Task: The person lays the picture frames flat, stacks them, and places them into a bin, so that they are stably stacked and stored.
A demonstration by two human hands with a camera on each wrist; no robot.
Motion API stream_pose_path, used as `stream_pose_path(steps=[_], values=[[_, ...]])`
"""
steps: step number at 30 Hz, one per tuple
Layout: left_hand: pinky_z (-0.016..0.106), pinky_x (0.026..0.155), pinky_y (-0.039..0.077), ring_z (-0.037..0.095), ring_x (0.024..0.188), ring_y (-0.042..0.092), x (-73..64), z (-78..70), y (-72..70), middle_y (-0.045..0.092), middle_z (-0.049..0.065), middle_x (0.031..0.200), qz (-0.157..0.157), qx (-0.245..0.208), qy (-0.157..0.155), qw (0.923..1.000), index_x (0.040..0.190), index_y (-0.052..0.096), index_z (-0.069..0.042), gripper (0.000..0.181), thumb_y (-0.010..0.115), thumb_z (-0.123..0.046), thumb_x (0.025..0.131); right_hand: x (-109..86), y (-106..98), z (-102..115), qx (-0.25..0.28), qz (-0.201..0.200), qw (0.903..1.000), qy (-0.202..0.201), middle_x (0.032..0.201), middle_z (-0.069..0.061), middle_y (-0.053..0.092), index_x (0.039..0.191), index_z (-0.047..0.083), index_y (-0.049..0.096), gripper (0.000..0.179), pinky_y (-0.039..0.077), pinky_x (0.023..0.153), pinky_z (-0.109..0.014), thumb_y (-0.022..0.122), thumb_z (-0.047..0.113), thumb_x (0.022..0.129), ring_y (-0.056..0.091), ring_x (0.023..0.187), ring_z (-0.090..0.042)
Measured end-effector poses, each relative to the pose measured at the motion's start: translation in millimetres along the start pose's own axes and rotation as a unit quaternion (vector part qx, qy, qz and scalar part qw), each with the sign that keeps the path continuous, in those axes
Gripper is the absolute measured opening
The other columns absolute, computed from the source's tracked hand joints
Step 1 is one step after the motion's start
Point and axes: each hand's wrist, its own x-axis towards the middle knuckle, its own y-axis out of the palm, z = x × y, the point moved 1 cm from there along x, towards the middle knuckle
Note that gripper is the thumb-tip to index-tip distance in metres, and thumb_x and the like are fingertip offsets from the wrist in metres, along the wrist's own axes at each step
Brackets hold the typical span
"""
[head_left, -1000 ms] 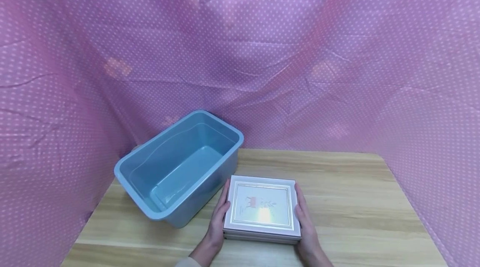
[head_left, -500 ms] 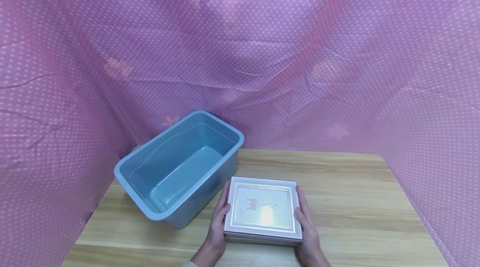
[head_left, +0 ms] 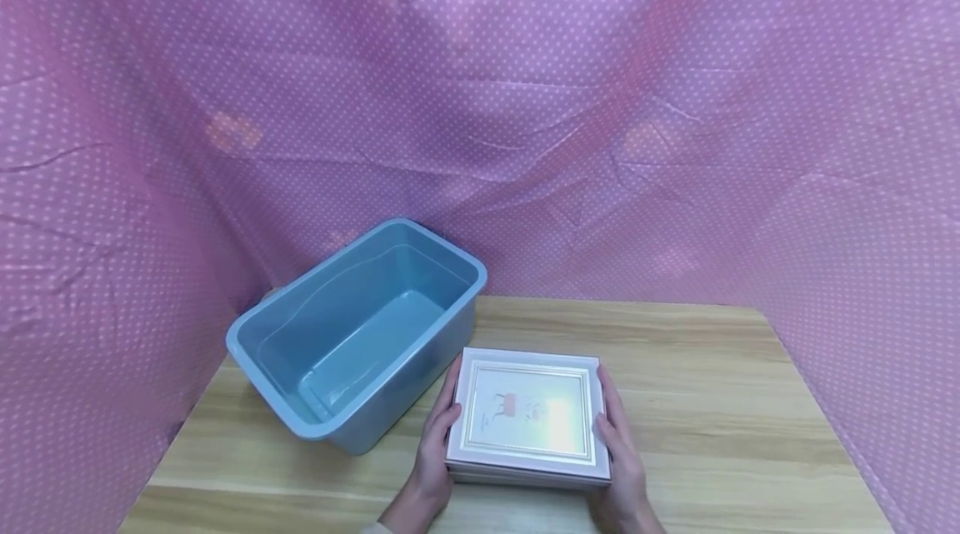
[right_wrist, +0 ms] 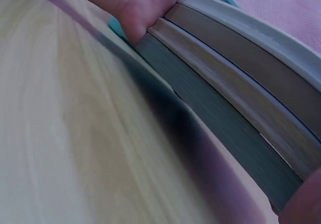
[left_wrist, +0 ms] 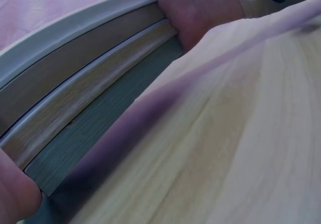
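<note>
A stack of two picture frames (head_left: 517,444) is held between both hands in the head view. The upper one has a pale border and a picture with a pink animal under shiny glass. My left hand (head_left: 433,452) grips the left side, thumb at the upper edge. On the opposite side, my right hand (head_left: 621,467) holds the stack the same way. In the left wrist view the frames' layered edges (left_wrist: 95,73) show, white, brown and dark grey-green. A dark shadow lies under the frames' edges (right_wrist: 220,96) in the right wrist view, which look raised off the wood.
Left of the stack stands a blue plastic bin (head_left: 405,369), set at an angle with nothing visible inside. The light wooden table (head_left: 712,426) extends to the right. Pink dotted cloth (head_left: 525,126) hangs around its back and sides.
The frames have shifted slightly to the right and look a little larger, with a small change in tilt. Glare on the glass has slid right. Both hands keep their hold; the bin stays put.
</note>
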Motion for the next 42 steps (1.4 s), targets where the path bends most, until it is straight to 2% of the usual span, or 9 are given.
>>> stream_pose_path(steps=[4, 11, 14, 18, 21, 25, 28, 35, 42], values=[[0.054, 0.135, -0.008, 0.023, 0.171, -0.008, -1.2, -5.3, 2.5, 0.003, -0.010, 0.184, -0.015, -0.009, 0.001, 0.9999, 0.175, 0.011, -0.029, 0.066, 0.026, -0.023, 0.112, 0.1, 4.2, 7.0, -0.008, 0.004, 0.9999, -0.009, 0.184, 0.003, -0.004, 0.174, 0.038, 0.003, 0.063, 0.034, 0.118, -0.014, 0.025, 0.029, 0.116, 0.023, 0.156, -0.004], [0.055, 0.135, -0.008, 0.020, 0.170, -0.006, -4.8, -18.8, 9.0, 0.005, -0.012, 0.184, -0.021, -0.015, 0.004, 0.9997, 0.175, 0.013, -0.030, 0.067, 0.028, -0.022, 0.111, -0.9, 7.7, 22.8, -0.052, 0.009, 0.9981, -0.033, 0.183, -0.003, -0.004, 0.175, 0.031, 0.000, 0.063, 0.040, 0.113, -0.014, 0.022, 0.026, 0.116, 0.032, 0.149, -0.003], [0.058, 0.134, -0.009, 0.023, 0.170, -0.007, -6.6, -25.2, 12.1, 0.002, -0.009, 0.184, -0.015, -0.008, 0.012, 0.9998, 0.175, 0.012, -0.029, 0.068, 0.030, -0.021, 0.110, -1.6, 9.3, 29.5, -0.067, 0.000, 0.9971, -0.036, 0.182, 0.000, 0.004, 0.175, 0.030, 0.002, 0.063, 0.044, 0.109, -0.015, 0.023, 0.026, 0.116, 0.039, 0.143, -0.004], [0.063, 0.133, -0.010, 0.029, 0.170, -0.008, -9.6, -33.0, 15.9, -0.001, -0.002, 0.185, -0.015, 0.002, 0.016, 0.9998, 0.175, 0.016, -0.028, 0.069, 0.032, -0.020, 0.109, -2.6, 12.7, 37.9, -0.079, -0.011, 0.9962, -0.034, 0.181, 0.001, 0.006, 0.175, 0.030, 0.005, 0.063, 0.040, 0.110, -0.014, 0.025, 0.027, 0.116, 0.036, 0.145, -0.006], [0.060, 0.132, -0.004, 0.032, 0.169, -0.002, -11.6, -37.1, 18.1, 0.001, 0.002, 0.184, -0.022, 0.009, 0.009, 0.9997, 0.173, 0.022, -0.030, 0.068, 0.035, -0.020, 0.106, -3.2, 15.1, 43.1, -0.088, -0.017, 0.9955, -0.030, 0.181, -0.002, 0.005, 0.175, 0.030, 0.009, 0.062, 0.039, 0.112, -0.015, 0.025, 0.028, 0.116, 0.035, 0.146, -0.009], [0.050, 0.127, 0.013, 0.032, 0.162, 0.011, -13.3, -41.1, 19.9, 0.009, 0.005, 0.181, -0.034, 0.032, -0.003, 0.9989, 0.168, 0.030, -0.032, 0.068, 0.042, -0.021, 0.102, -4.3, 17.0, 48.7, -0.093, -0.022, 0.9951, -0.025, 0.178, 0.000, 0.009, 0.174, 0.028, 0.014, 0.060, 0.044, 0.107, -0.018, 0.026, 0.028, 0.116, 0.040, 0.139, -0.012], [0.046, 0.123, 0.018, 0.031, 0.158, 0.016, -14.9, -44.3, 21.2, 0.015, 0.006, 0.178, -0.042, 0.045, -0.007, 0.9981, 0.165, 0.036, -0.033, 0.067, 0.045, -0.021, 0.100, -6.4, 17.7, 52.3, -0.091, -0.018, 0.9954, -0.022, 0.174, 0.002, 0.013, 0.173, 0.026, 0.017, 0.059, 0.047, 0.104, -0.020, 0.027, 0.027, 0.115, 0.041, 0.137, -0.013], [0.057, 0.126, 0.011, 0.032, 0.161, 0.013, -21.3, -57.6, 26.9, 0.016, 0.003, 0.178, -0.051, 0.058, -0.008, 0.9970, 0.162, 0.041, -0.039, 0.066, 0.049, -0.021, 0.099, -12.6, 21.4, 64.1, -0.087, -0.025, 0.9956, -0.024, 0.157, -0.010, 0.028, 0.171, 0.027, 0.021, 0.060, 0.061, 0.082, -0.030, 0.031, 0.021, 0.112, 0.060, 0.110, -0.020], [0.067, 0.128, -0.001, 0.032, 0.165, 0.007, -23.9, -74.1, 35.3, 0.013, 0.002, 0.180, -0.055, 0.054, -0.014, 0.9969, 0.163, 0.041, -0.040, 0.068, 0.050, -0.021, 0.098, -13.2, 25.8, 76.0, -0.081, -0.030, 0.9960, -0.019, 0.166, -0.005, 0.023, 0.171, 0.029, 0.022, 0.061, 0.056, 0.091, -0.028, 0.031, 0.022, 0.112, 0.050, 0.125, -0.021]])
